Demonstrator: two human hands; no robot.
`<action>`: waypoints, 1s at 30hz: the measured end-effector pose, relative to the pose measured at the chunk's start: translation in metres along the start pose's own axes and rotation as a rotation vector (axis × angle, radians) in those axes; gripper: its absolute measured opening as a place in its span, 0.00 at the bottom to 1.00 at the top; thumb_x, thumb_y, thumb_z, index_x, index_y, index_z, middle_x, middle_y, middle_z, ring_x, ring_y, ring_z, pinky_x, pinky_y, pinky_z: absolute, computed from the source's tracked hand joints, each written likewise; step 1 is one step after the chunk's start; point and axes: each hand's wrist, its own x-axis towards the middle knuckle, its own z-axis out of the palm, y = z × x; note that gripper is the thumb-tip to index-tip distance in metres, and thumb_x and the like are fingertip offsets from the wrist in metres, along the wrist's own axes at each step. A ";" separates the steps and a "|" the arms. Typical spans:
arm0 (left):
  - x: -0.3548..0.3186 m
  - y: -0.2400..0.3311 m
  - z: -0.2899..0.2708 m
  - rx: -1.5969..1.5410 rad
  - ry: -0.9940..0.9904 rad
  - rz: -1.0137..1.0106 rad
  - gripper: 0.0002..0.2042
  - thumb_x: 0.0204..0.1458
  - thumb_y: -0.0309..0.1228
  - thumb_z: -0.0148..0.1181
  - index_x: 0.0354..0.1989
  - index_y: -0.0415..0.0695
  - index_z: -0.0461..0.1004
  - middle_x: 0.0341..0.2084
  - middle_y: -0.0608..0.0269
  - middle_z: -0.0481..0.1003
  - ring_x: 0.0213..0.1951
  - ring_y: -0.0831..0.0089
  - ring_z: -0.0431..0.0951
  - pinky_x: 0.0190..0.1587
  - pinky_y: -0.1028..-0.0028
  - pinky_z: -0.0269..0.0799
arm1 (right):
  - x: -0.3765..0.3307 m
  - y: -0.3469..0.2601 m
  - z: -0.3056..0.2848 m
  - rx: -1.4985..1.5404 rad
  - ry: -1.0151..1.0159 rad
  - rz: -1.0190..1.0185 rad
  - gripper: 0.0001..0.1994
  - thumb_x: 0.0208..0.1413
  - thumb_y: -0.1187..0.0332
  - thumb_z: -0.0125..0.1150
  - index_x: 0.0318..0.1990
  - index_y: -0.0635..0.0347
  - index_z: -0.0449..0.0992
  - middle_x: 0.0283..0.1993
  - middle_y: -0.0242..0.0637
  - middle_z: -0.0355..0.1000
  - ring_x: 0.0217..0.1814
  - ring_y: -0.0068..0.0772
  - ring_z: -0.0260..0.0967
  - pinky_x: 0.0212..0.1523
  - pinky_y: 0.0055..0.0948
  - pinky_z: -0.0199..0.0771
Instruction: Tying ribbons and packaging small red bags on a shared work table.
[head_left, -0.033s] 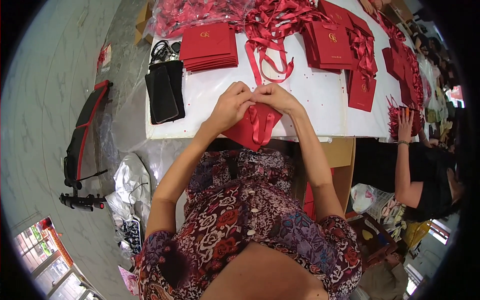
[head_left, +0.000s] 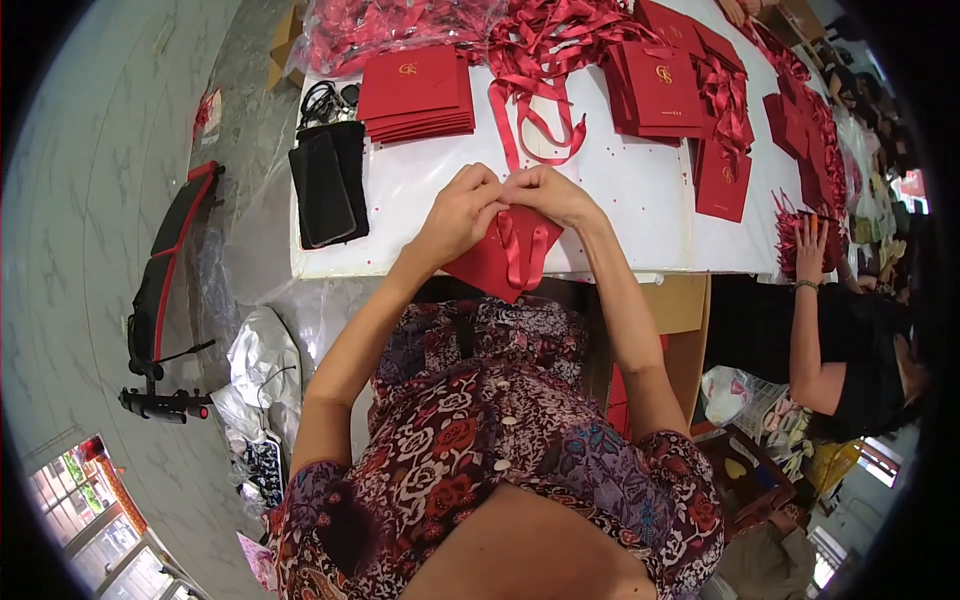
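A small red paper gift bag [head_left: 470, 262] is tilted at the table's near edge, just in front of my body. A loop of shiny red ribbon [head_left: 514, 262] hangs down over its near side. My left hand [head_left: 463, 215] is closed on the bag's upper edge, fingers bent. My right hand [head_left: 552, 197] meets it there, thumb and finger pinched on a red ribbon [head_left: 511, 150] that runs from the fingertips to the far side. The fingertips of both hands touch, and the exact pinch point is partly hidden.
Stacked red bags [head_left: 415, 95] stand far left, more bags [head_left: 660, 90] far right. Between them lies a ribbon heap [head_left: 570, 40] beside a plastic-wrapped bundle [head_left: 400, 30]. A black phone [head_left: 325, 190] rests on the left. At right, a co-worker's hand [head_left: 812, 245] touches red bags.
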 end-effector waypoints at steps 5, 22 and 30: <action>-0.003 -0.003 -0.001 -0.011 0.069 -0.047 0.05 0.48 0.20 0.63 0.33 0.38 0.76 0.30 0.56 0.71 0.33 0.61 0.74 0.36 0.68 0.71 | 0.014 0.005 0.019 0.077 0.283 -0.071 0.10 0.56 0.67 0.65 0.34 0.67 0.83 0.29 0.30 0.77 0.30 0.15 0.69 0.33 0.19 0.68; 0.005 -0.037 0.024 0.420 0.118 -0.407 0.09 0.48 0.35 0.67 0.33 0.43 0.78 0.27 0.58 0.78 0.33 0.57 0.77 0.38 0.62 0.71 | -0.002 0.001 0.034 -0.763 0.662 -0.001 0.12 0.52 0.61 0.66 0.27 0.62 0.78 0.29 0.44 0.77 0.33 0.47 0.76 0.35 0.41 0.73; 0.004 -0.024 0.027 -0.086 0.162 -0.685 0.08 0.51 0.32 0.65 0.33 0.40 0.78 0.22 0.63 0.78 0.26 0.73 0.77 0.34 0.73 0.73 | -0.003 0.034 0.026 -0.111 0.613 -0.202 0.08 0.56 0.69 0.64 0.38 0.65 0.77 0.28 0.36 0.76 0.29 0.26 0.73 0.33 0.25 0.72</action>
